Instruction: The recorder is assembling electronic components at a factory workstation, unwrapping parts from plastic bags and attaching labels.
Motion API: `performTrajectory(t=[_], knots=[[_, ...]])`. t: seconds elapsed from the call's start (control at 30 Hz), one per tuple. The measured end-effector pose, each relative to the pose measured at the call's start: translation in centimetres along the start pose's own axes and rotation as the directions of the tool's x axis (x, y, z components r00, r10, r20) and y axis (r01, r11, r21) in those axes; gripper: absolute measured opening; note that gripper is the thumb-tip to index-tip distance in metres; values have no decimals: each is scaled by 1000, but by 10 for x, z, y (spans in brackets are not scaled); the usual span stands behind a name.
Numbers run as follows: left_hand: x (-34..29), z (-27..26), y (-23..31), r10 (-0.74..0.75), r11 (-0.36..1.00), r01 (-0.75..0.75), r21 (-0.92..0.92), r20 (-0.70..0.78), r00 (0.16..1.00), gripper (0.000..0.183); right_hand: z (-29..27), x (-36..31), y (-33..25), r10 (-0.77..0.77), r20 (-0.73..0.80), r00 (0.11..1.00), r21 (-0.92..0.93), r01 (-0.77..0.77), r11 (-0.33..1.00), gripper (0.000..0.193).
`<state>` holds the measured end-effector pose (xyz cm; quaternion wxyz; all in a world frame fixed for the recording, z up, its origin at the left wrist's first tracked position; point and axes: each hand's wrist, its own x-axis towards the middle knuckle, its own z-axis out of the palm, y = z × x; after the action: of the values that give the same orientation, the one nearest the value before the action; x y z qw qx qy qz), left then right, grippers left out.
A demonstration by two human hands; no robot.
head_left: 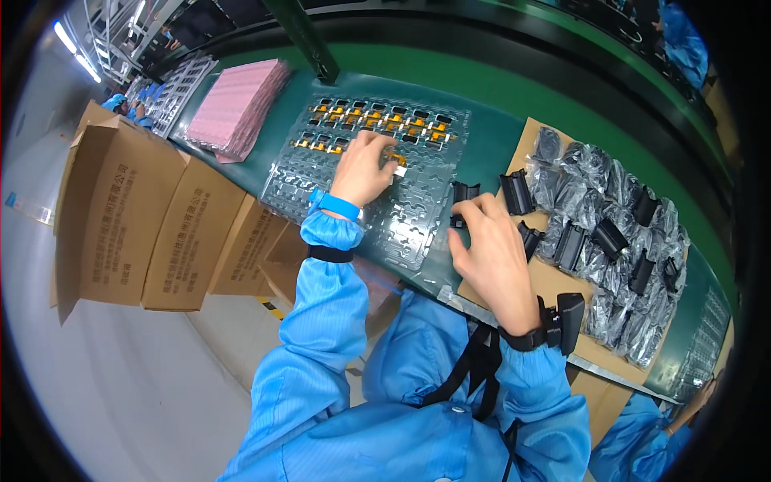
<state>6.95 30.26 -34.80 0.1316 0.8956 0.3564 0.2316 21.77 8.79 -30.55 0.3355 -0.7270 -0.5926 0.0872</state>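
Across the middle of the scene runs a dark green counter [499, 132], with a green post [303, 38] standing at its far side. To the far left, ceiling lights [76, 52] shine over the room; at left, we see cardboard boxes [112, 221] beside the counter, above a pale floor [148, 386]. A co-worker in blue [638, 446] appears at the near right.

Of writing, we note several lines of dark printed characters on the sides of the boxes.

On the counter, a clear tray [405, 237] carries rows of small black-and-orange parts [393, 122] in its far portion; a pink stack [234, 104] lies to its left. To the right, a cardboard sheet [526, 149] bears grey wrapped pieces [572, 197] and black pieces [516, 193].

Of the two hands, we observe the left hand [365, 169] over the tray, fingers curled at an orange-and-white part [399, 163]; we cannot tell whether it is gripped. The right hand [494, 249], fingers bent, meets a black housing [464, 193] just right of the tray; whether it is grasped or merely touched, we cannot tell.
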Motion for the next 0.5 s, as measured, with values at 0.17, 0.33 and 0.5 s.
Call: performTrajectory(t=[0.17,0.33,0.5], knots=[[-1,-5,-5,-20,1000,20,-16,28,999,14,-2,-13,3,43,-26,999,239,-36,970,19],[-20,-21,22,118,987,-131,-93,-135,984,10,-1,-17,3,201,179,963,590,-269,762,19],[-52,-65,85,-174,679,302,-669,253,952,15,1,-13,4,280,206,938,845,-315,433,24]])
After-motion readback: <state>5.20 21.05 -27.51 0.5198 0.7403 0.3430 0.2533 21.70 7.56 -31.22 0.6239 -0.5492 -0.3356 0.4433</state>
